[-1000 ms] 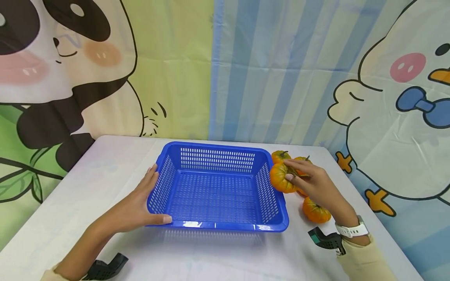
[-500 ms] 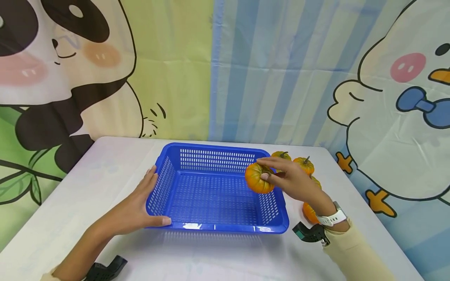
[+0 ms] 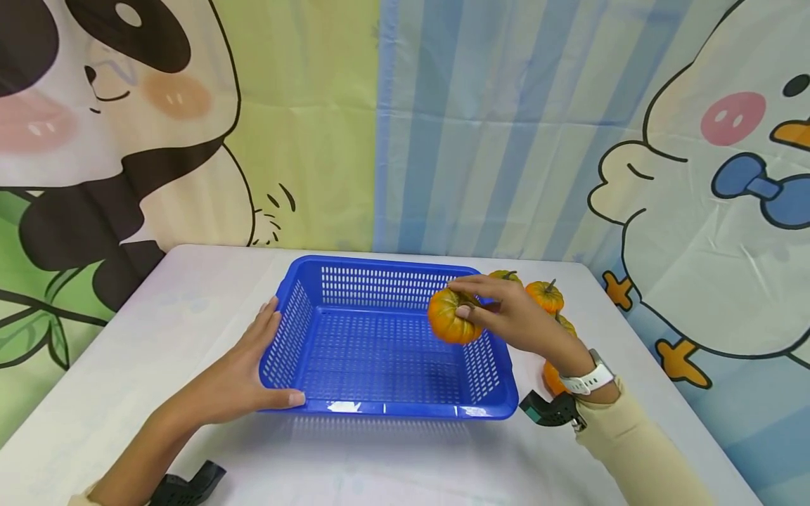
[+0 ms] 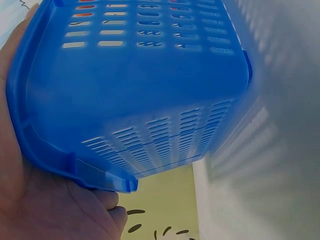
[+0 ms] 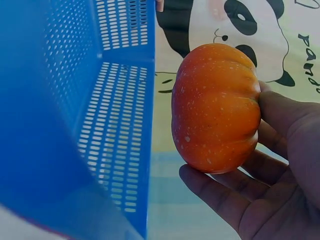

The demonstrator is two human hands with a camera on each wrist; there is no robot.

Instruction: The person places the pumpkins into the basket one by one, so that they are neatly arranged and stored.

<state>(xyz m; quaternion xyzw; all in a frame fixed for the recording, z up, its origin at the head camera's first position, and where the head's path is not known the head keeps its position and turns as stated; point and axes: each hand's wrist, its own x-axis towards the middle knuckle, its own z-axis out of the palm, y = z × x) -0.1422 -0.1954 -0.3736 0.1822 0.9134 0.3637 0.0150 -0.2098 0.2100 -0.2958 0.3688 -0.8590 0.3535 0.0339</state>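
A blue plastic basket (image 3: 386,409) with slotted walls stands on the white table. My left hand (image 3: 237,383) holds its near left corner, thumb along the front rim and fingers against the left side. In the left wrist view, the palm of that hand (image 4: 60,210) lies against the basket rim. Over the basket's right part, my right hand (image 3: 506,313) grips a small orange pumpkin (image 3: 451,318) near its stem, above the basket floor. The right wrist view shows the pumpkin's ribbed underside beyond the basket wall (image 5: 115,135).
Several more small pumpkins lie right of the basket, including one by the back (image 3: 545,296) and another partly hidden by the right wrist (image 3: 552,378). A printed curtain (image 3: 455,140) hangs behind the table (image 3: 209,295).
My right hand has carried the pumpkin leftward from beside the basket's right rim to over its inside. The left hand and basket have stayed nearly in place.
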